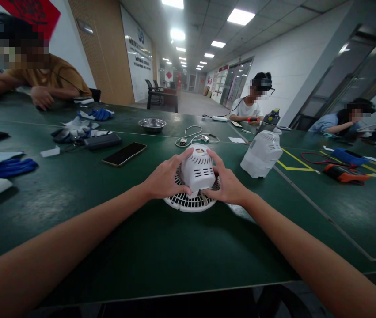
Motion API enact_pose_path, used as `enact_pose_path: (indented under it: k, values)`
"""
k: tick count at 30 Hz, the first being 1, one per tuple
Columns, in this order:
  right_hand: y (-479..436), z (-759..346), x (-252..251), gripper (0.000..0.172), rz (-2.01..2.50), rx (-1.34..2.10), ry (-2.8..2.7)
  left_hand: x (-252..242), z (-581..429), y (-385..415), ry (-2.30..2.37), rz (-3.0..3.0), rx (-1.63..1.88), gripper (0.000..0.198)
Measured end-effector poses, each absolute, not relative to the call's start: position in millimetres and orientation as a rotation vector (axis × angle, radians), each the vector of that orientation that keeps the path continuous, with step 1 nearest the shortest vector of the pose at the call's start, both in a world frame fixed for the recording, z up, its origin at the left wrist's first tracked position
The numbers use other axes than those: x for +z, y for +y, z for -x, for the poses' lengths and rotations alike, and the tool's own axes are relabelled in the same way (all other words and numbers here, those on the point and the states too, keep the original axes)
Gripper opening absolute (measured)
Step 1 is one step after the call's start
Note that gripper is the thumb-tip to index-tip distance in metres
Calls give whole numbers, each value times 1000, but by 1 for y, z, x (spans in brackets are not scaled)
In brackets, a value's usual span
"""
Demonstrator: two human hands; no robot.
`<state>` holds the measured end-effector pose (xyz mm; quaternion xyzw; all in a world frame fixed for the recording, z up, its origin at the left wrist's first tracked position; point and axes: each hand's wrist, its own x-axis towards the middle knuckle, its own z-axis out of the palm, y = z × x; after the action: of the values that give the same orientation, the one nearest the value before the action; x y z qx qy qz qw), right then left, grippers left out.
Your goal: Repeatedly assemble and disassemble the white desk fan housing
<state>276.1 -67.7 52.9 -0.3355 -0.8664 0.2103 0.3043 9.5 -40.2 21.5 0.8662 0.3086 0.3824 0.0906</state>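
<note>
A white vented fan motor cover point(199, 174) sits on a round white fan grille point(188, 204), which lies on the green table in front of me. My left hand point(165, 180) wraps the cover's left side, fingers at its top and thumb low. On the opposite side my right hand point(230, 183) grips it the same way. Part of the grille is hidden behind the cover and my hands. Right of my hands stands a white plastic fan base or housing point(262, 154). Just beyond the cover lies a pale cable point(204, 138) with a plug.
A phone point(124, 154), a metal bowl point(152, 125), a dark case point(102, 140) and work gloves point(13, 167) lie to the left. At right are an orange-and-black meter point(345, 173) and yellow tape lines point(295, 168). Several co-workers sit around the table.
</note>
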Motion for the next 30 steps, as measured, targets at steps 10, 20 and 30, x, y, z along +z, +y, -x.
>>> enact_pose_path:
  k: [10,20,30]
  values:
    - [-44,-307,48,86,965,504,-2138,20,2,-31,1188,-2328,1144,68]
    - [-56,-297,51,96,933,429,-2243,5,14,-15,1314,-1883,1059,59]
    - [-58,-284,45,117,1102,544,-1962,1,18,-11,964,-1531,1275,62]
